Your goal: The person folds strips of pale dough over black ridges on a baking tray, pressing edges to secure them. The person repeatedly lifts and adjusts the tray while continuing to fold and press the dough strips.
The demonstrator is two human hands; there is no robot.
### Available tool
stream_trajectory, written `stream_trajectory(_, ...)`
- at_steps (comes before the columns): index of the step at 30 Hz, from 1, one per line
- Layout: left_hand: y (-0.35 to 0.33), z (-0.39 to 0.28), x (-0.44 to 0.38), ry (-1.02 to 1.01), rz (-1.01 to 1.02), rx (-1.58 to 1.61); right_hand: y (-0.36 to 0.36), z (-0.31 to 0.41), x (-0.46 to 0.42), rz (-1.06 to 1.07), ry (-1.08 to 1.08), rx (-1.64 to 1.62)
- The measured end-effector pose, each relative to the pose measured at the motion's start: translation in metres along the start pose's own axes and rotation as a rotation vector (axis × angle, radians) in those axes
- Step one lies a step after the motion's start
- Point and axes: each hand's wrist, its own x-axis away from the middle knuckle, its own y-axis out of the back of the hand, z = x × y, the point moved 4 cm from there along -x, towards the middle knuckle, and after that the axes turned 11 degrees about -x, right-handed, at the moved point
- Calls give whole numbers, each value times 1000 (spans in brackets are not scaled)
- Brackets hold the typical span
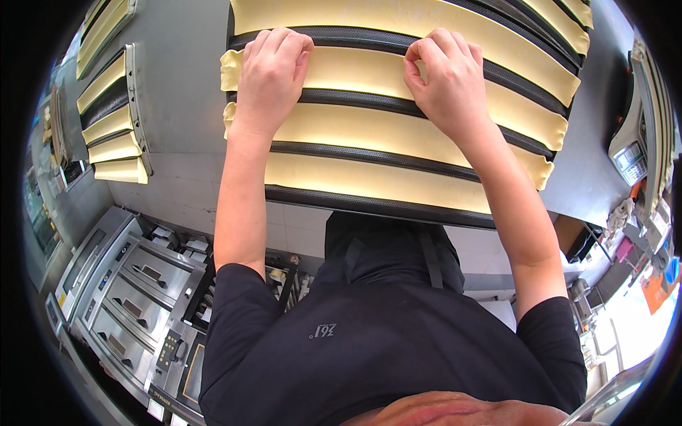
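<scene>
A black perforated baguette tray [373, 203] lies before me, with long pale-yellow dough sheets lying across it in rows. Both my hands are over the second sheet from the top [357, 68]. Near its left end, my left hand [274, 74] has its fingers curled and thumb against the index finger at the sheet's upper edge. Farther right, my right hand [447, 69] pinches at the same edge, thumb and index fingertip together. The sheet's left end is ruffled beyond my left hand. Two more sheets [362, 130] lie nearer my body. Whatever is between my fingertips is hardly visible.
The steel worktable [178, 80] holds another tray with yellow sheets [109, 117] at left and more at the upper right. A scale with a keypad [628, 160] stands at the right edge. A steel deck oven [138, 298] is at lower left.
</scene>
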Motion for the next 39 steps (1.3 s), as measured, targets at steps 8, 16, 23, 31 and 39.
stream_trajectory(8, 1, -3, 0, 10, -24, 18, 0, 0, 3, -12, -20, -15)
stream_trajectory(16, 6, -9, 8, 90, -38, 71, 35, 4, 24, -86, -66, -79)
stream_trajectory(23, 15, -40, 7, 89, -46, 186, 106, -47, 78, -97, -222, 75)
stream_trajectory(31, 24, -104, 41, 127, 26, 317, 148, -45, 124, -42, -363, 137)
stream_trajectory(39, 52, -152, 127, 81, 201, 168, 164, 28, 201, 39, -412, -2)
